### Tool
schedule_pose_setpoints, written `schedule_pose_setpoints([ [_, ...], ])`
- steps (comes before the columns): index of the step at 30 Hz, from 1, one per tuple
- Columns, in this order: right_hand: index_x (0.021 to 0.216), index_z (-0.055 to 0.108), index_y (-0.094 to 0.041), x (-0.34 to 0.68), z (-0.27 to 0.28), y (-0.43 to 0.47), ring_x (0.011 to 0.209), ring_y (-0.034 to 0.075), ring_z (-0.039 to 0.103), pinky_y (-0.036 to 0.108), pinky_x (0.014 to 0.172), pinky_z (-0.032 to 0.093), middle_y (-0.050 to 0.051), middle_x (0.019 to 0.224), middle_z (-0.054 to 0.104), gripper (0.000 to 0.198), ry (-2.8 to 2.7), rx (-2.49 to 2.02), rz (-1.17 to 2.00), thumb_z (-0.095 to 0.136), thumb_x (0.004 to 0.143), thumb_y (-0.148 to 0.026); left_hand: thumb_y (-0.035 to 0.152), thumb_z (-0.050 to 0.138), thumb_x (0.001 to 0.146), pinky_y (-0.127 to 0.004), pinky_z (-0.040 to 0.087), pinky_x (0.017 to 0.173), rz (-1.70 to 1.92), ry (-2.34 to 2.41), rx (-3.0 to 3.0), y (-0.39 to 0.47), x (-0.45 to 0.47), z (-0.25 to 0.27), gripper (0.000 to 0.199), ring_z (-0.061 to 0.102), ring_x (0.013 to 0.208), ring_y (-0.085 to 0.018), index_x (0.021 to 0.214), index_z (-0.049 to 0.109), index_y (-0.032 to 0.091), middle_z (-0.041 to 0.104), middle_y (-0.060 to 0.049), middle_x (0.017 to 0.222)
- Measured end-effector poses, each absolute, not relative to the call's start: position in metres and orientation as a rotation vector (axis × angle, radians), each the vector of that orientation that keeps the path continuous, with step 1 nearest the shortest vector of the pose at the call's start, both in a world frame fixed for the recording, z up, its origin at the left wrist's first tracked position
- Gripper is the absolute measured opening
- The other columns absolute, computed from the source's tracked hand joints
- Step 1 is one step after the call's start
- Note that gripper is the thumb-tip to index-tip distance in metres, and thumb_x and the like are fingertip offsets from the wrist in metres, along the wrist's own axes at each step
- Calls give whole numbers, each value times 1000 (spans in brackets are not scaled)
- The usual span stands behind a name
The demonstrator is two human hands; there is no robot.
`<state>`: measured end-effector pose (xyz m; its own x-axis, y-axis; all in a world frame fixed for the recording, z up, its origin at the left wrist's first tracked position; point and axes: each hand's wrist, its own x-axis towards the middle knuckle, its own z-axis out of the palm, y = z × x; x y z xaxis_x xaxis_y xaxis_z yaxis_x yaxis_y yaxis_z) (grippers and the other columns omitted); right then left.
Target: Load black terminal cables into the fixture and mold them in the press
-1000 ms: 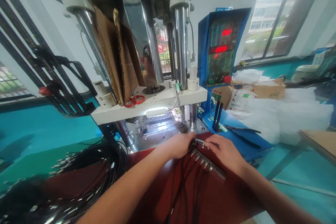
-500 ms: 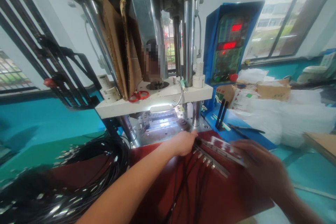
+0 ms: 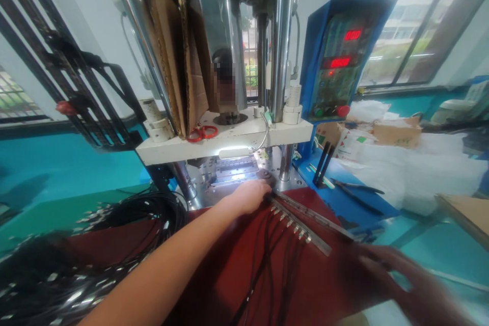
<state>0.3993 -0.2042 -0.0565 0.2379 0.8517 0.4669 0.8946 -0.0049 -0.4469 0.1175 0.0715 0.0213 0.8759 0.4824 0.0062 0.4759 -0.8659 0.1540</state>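
My left hand [image 3: 252, 197] is closed at the upper end of two narrow metal bars over the red-brown table surface. One slotted metal strip [image 3: 300, 224] carries a row of small metal connectors [image 3: 292, 225], with black cables [image 3: 267, 254] running from them toward me. Behind it lies a second long metal bar [image 3: 313, 214], meeting the first under my left fingers and splaying apart toward the right. My right hand [image 3: 397, 275] is near that bar's lower right end, smeared by motion; whether it holds anything is unclear.
A press with a lit metal bed [image 3: 235, 170] stands ahead, red-handled scissors [image 3: 202, 133] on its white plate. A large bundle of black cables [image 3: 153, 234] lies left. At right are a blue control box [image 3: 340, 61], pliers [image 3: 359, 187] and white bags [image 3: 431, 173].
My right hand has moved down and right, off the rear bar, and the pale glinting strip near it no longer shows there. My left hand and the bars sit slightly further left in view.
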Motion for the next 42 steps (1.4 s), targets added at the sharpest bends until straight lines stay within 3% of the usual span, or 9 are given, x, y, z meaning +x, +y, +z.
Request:
schedule_pose_setpoints([
  [2, 117, 67, -30, 366, -53, -174, 102, 26, 68, 33, 81, 58, 5, 118, 69, 32, -1825, -1820, -46, 62, 88, -44, 12, 53, 81, -36, 51, 88, 74, 764, 2895, 70, 121, 19, 30, 64, 96, -26, 107, 67, 16, 65, -12, 109],
  [9, 107, 69, -21, 351, -42, -112, 97, 25, 68, 36, 86, 55, 10, 103, 71, 25, -2002, -1556, -8, 53, 93, -35, 10, 53, 80, -30, 49, 78, 196, 931, 2776, 60, 86, 21, 15, 62, 81, -21, 87, 65, 16, 64, -8, 92],
  [14, 109, 70, -23, 337, 7, -30, 102, 24, 65, 37, 92, 51, 8, 109, 70, 28, -2037, -1470, 328, 49, 94, -32, 12, 53, 83, -29, 47, 76, 448, 1228, 2566, 73, 31, 27, 14, 60, 84, -18, 92, 61, 17, 64, -5, 91],
  [24, 101, 72, -18, 287, 14, 100, 103, 24, 66, 36, 94, 47, 12, 109, 72, 26, -2006, -1464, 253, 48, 91, -20, 30, 53, 95, -27, 53, 62, 605, 1651, 2181, 129, 10, 21, 21, 61, 66, -11, 105, 59, 13, 65, -3, 88],
  [28, 100, 69, -18, 287, 8, 86, 100, 22, 63, 34, 92, 46, 10, 104, 71, 26, -1955, -1406, 181, 44, 94, -19, 20, 52, 90, -32, 52, 79, 677, 1698, 2236, 101, 10, 36, 15, 65, 84, -19, 102, 61, 15, 67, -6, 94],
  [32, 96, 67, -17, 287, 3, 66, 92, 23, 62, 34, 85, 46, 10, 96, 67, 27, -1893, -1386, 110, 40, 95, -20, 24, 47, 91, -43, 37, 106, 832, 1700, 2375, 41, 35, 59, 24, 53, 118, -28, 113, 57, 17, 61, -13, 118],
  [37, 100, 67, -15, 287, -5, 55, 91, 23, 62, 33, 83, 47, 11, 98, 66, 30, -1833, -1392, 76, 37, 95, -20, 22, 35, 94, -32, 52, 66, 514, 1315, 2150, -14, 97, 81, 26, 66, 67, -20, 106, 58, 19, 70, -6, 78],
  [39, 99, 67, -14, 289, -8, 54, 90, 24, 62, 34, 83, 47, 12, 97, 66, 31, -1814, -1397, 67, 37, 95, -21, 19, 32, 92, -27, 47, 47, 243, 1277, 1904, -16, 117, 86, 31, 60, 45, -18, 115, 53, 14, 65, -5, 58],
  [42, 100, 68, -15, 292, -12, 53, 91, 25, 62, 35, 83, 48, 12, 96, 66, 31, -1796, -1397, 58, 38, 95, -23, 14, 38, 88, -24, 39, 35, 112, 1348, 1729, -9, 134, 88, 40, 52, 33, -17, 126, 42, 5, 63, -6, 53],
])
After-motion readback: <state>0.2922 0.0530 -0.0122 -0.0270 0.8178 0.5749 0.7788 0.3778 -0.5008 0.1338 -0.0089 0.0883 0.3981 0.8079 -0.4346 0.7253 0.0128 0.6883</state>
